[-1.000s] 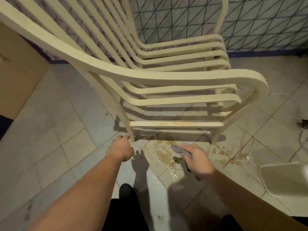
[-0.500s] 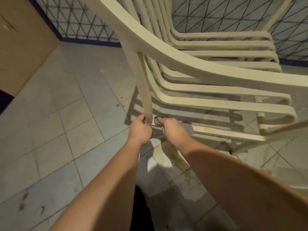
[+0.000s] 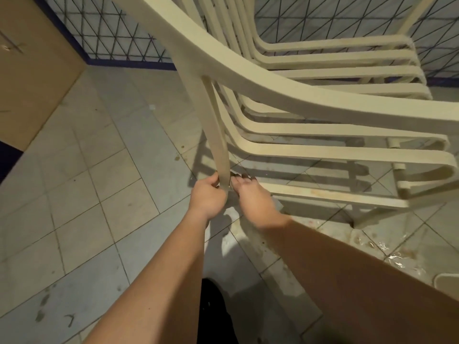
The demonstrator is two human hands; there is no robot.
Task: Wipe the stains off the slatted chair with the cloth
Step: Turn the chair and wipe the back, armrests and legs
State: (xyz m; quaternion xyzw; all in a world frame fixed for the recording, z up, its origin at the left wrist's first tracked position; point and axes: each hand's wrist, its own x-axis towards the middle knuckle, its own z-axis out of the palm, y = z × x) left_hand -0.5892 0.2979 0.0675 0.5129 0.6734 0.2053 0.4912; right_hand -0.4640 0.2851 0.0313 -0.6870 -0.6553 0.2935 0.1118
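Note:
The cream slatted chair [image 3: 273, 83] fills the upper right, seen from its side. Its thin leg [image 3: 218, 145] runs down to my hands. My left hand [image 3: 208, 197] is closed around the bottom of that leg from the left. My right hand [image 3: 250, 197] presses against the leg's right side, holding the grey cloth [image 3: 234, 175]. Only a dark sliver of cloth shows at the fingertips. Brown stains mark the lowest front slat [image 3: 323, 193].
A wet brown spill [image 3: 372, 242] lies on the floor tiles under the chair's right side. A brown wooden panel [image 3: 32, 70] stands at the left and a triangle-patterned wall [image 3: 111, 28] behind. A pale object [image 3: 447, 281] sits at the right edge.
My right hand with the cloth has moved from above the floor spill up to the chair leg, beside my left hand. The view has swung left and closer.

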